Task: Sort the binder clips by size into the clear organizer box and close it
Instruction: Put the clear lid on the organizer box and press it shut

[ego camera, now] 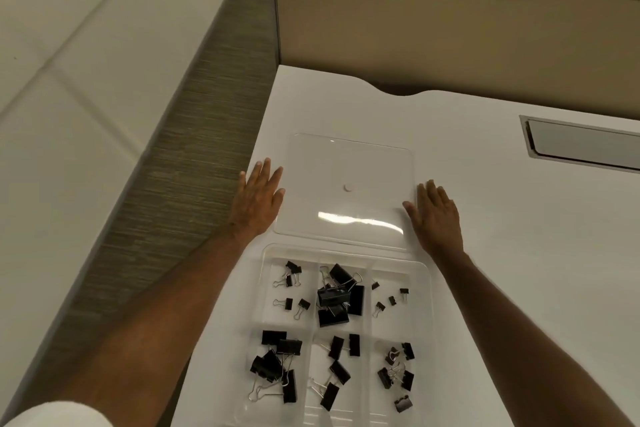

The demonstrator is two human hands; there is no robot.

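- Left hand point(259, 199): fingers straight, flat on desk at lid's point(346, 184) left edge, grasping nothing.
- Organizer box point(424, 265) below w/ binder clips point(337, 298) sorted in compartments.
- Right hand point(437, 215): same, flat at right edge.
- Risk: lid is thin and flat on the desk, so fingers may slip off it; a tall clip could block closing.

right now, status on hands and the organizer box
Left hand and right hand flat, open, at the lid's side edges. Organizer box open, binder clips in compartments. Nothing blocking the lid.

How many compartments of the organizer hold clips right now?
6: far left, far middle, far right, near left, near middle, near right. Nearer compartments may be out of view.
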